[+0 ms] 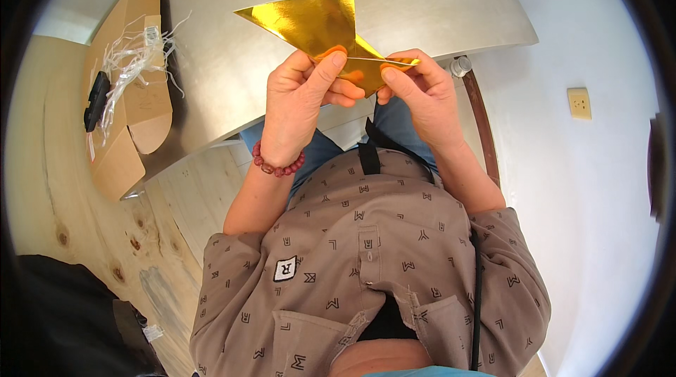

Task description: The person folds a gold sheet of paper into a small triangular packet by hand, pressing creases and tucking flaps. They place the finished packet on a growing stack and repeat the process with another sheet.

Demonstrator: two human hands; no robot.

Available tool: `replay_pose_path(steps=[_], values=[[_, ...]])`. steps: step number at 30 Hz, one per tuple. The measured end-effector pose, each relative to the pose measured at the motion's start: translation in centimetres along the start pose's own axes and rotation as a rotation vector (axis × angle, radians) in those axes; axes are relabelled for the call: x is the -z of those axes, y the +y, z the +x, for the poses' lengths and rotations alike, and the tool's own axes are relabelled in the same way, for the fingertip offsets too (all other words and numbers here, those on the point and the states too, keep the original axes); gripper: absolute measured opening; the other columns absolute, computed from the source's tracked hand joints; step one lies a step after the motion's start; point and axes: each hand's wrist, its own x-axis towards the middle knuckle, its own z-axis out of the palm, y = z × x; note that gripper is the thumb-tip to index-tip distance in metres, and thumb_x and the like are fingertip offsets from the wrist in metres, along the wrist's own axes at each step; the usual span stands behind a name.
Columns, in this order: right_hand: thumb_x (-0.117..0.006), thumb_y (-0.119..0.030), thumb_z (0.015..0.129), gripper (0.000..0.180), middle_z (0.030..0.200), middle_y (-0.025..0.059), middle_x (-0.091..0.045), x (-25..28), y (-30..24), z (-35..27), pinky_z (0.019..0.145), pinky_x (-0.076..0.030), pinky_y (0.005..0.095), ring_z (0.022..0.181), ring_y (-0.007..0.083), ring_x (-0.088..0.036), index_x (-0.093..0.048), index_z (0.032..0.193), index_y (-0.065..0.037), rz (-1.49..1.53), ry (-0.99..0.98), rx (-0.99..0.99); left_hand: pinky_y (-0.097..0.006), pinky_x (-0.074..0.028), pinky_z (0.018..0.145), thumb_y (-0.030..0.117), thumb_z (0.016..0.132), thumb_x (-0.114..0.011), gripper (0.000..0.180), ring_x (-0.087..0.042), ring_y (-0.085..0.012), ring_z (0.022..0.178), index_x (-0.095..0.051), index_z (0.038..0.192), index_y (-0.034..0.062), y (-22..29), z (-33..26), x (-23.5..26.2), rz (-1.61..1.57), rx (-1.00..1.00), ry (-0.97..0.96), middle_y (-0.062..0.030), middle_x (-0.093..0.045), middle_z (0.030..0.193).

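Beside the broad grey metal desk (218,60), bare left hand (296,94) and right hand (425,95) pinch angular, shiny gold foil paper (318,21), apparently to steady its fold.

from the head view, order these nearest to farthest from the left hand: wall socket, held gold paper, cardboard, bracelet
1. Gold paper, held in the left hand
2. Bracelet, around that wrist
3. Cardboard, off to the left
4. Wall socket, far right
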Motion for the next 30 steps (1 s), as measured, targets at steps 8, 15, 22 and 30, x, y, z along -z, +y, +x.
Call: replay_pose_path(steps=[8, 15, 22, 30], values=[[-0.068, -0.010, 0.101, 0.015, 0.093, 0.0040, -0.070, 0.18, 0.13, 0.09, 0.071, -0.055, 0.0263, 0.078, 0.0102, -0.065, -0.067, 0.112, 0.000, 0.036, 0.015, -0.024, -0.028, -0.064, 0.066, 0.016, 0.102, -0.070, 0.022, -0.077, -0.0222, 0.080, -0.066, 0.108, -0.0045, -0.36, 0.06, 0.27, 0.013, 0.004, -0.011, -0.0156, -0.075, 0.098], [-0.068, -0.010, 0.101, 0.018, 0.094, 0.0049, -0.069, 0.51, 0.28, 0.41, 0.070, -0.054, 0.0272, 0.077, 0.0118, -0.065, -0.066, 0.115, 0.001, 0.009, -0.001, -0.016, -0.029, -0.064, 0.069, 0.013, 0.102, -0.069, 0.021, -0.078, -0.0228, 0.083, -0.066, 0.111, -0.0047, -0.46, 0.18, 0.41, 0.045, -0.006, -0.028, -0.0163, -0.075, 0.099], [-0.069, -0.011, 0.101, 0.013, 0.088, 0.0032, -0.069, 0.60, 0.19, 0.61, 0.069, -0.051, 0.0247, 0.074, 0.0089, -0.063, -0.067, 0.108, -0.001, 0.035, 0.013, -0.035, -0.030, -0.064, 0.070, 0.011, 0.102, -0.068, 0.019, -0.078, -0.0239, 0.084, -0.066, 0.112, -0.0054, -0.73, 0.17, 0.38, 0.073, -0.029, -0.034, -0.0162, -0.075, 0.099], [-0.069, -0.012, 0.101, 0.010, 0.085, 0.0022, -0.070, 0.72, 0.06, 0.76, 0.068, -0.050, 0.0237, 0.072, 0.0079, -0.062, -0.068, 0.105, -0.002, 0.025, 0.011, -0.029, -0.030, -0.064, 0.073, 0.008, 0.102, -0.066, 0.018, -0.078, -0.0240, 0.087, -0.065, 0.115, -0.0039, -0.63, 0.23, 0.56, 0.111, -0.052, -0.095, -0.0156, -0.075, 0.104]])
